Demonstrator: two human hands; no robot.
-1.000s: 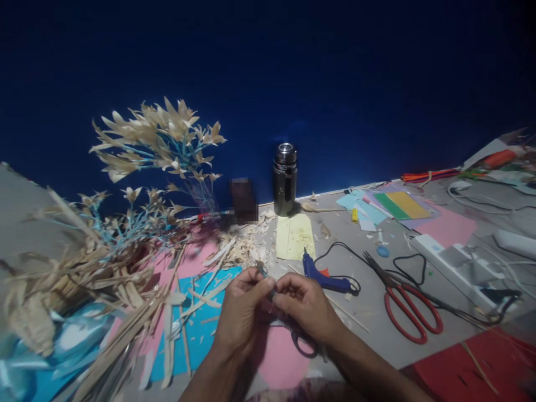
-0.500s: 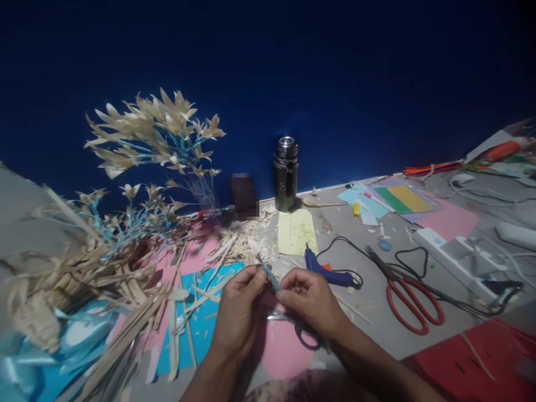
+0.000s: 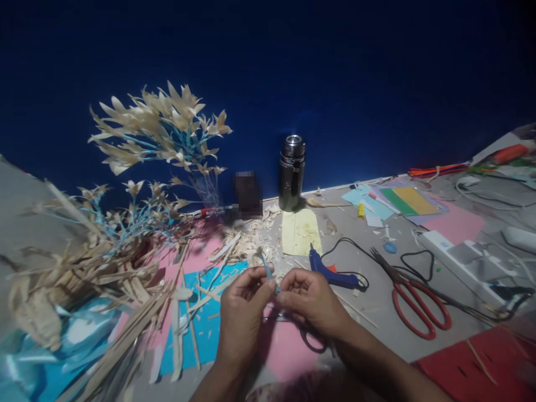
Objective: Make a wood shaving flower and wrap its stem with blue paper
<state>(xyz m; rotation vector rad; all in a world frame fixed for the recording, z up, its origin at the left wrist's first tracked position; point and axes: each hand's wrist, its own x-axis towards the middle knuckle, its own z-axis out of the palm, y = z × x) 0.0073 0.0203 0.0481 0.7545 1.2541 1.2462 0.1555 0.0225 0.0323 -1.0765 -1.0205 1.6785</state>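
Note:
Near the table's front, my left hand (image 3: 245,304) is closed, pinching a thin light-blue strip (image 3: 268,271) between thumb and fingers. My right hand (image 3: 312,298) is closed beside it, its thumb and fingertips on the lower end of the same strip. The strip's tip points up and away from me. Dark-handled scissors (image 3: 313,339) lie partly hidden beneath my right hand, over pink paper (image 3: 287,352). Just beyond the right hand a blue glue gun (image 3: 335,276) rests with its nozzle near a pale yellow sheet (image 3: 299,230).
Dried husk flowers on blue stems (image 3: 167,128) stand at the left, above husk strips (image 3: 125,335) and blue paper (image 3: 205,335). A metal flask (image 3: 292,173) stands near the wall. Red-handled scissors (image 3: 419,307), cables and a power strip (image 3: 464,265) lie at the right.
The view has shifted slightly, so most objects appear farther right. Both hands have stayed close together on the strip, which now looks more upright and bent at its top.

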